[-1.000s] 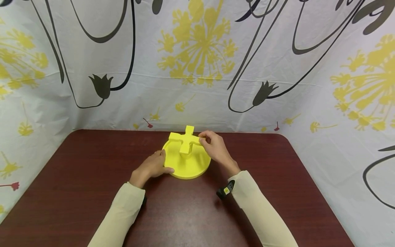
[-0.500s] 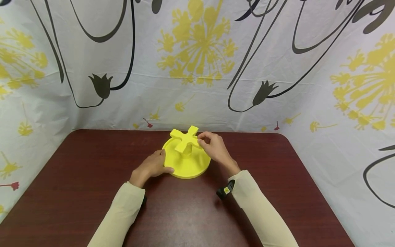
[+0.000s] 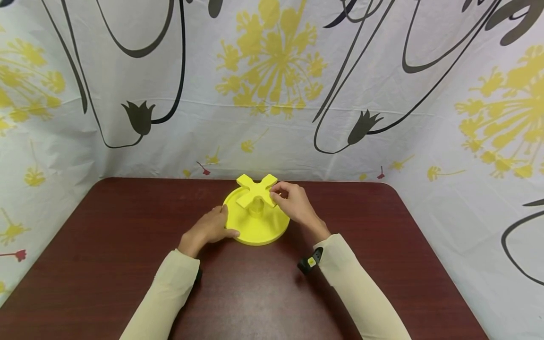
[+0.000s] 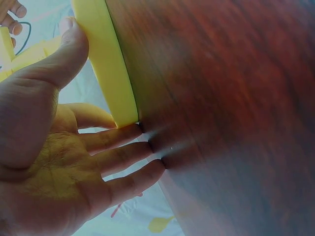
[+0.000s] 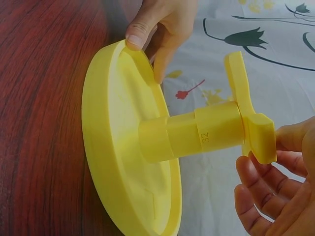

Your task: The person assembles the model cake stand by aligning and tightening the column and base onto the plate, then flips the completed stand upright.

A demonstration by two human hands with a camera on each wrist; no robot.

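Note:
A yellow round dish (image 3: pixel 259 231) with a raised rim sits flat on the table near its far edge. From its middle rises a yellow stepped post (image 5: pixel 192 132) marked "32", topped by a yellow cross-shaped handle (image 3: pixel 256 190). My left hand (image 3: pixel 210 226) holds the dish at its left side, thumb over the rim and the other fingers spread along the outer edge, tips down at the table. My right hand (image 3: pixel 296 203) pinches one arm of the cross handle between thumb and fingers. In the right wrist view the right-hand fingertips (image 5: pixel 246 167) lie under that arm.
The dark red-brown table (image 3: pixel 255 293) has rounded far corners. A white cloth (image 3: pixel 272 137) with yellow and grey flower prints hangs behind it and at both sides. A black strap with a small device (image 3: pixel 311 262) is on the right wrist.
The cross handle has turned clockwise as seen from above, its arms going from upright to diagonal. My right hand shifted slightly left with it; dish and left hand stay in place.

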